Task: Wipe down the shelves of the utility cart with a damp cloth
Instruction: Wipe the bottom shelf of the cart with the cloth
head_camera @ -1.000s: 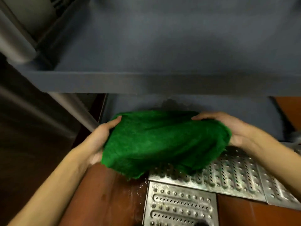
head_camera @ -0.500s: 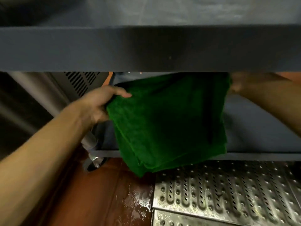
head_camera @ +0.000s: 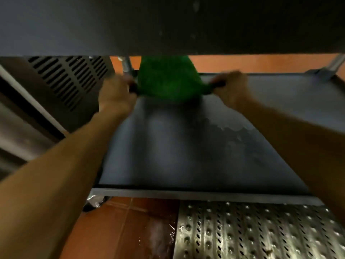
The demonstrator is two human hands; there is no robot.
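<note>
The cloth [head_camera: 168,79] hangs at the far end of the lower shelf [head_camera: 186,146], stretched between both hands. The left hand [head_camera: 116,94] grips its left corner and the right hand [head_camera: 232,88] its right corner. The fingers are curled tight on the fabric but smeared by blur. The upper shelf [head_camera: 168,25] cuts off the cloth's top. A grate [head_camera: 252,230] lies below the lower shelf's near edge.

Green cloth [head_camera: 168,79]: fuzzy texture, bunched, stretched left to right at far end of lower shelf [head_camera: 186,146]. Top edge hidden behind upper shelf [head_camera: 168,25]. Left hand [head_camera: 116,96] grips left end, right hand [head_camera: 231,88] grips right end; image blurred there.
Lower shelf: flat grey panel, raised lip at near edge. Surface darker at centre, paler at right, ragged boundary between.
Upper shelf: grey, only near edge in view, overhead.
</note>
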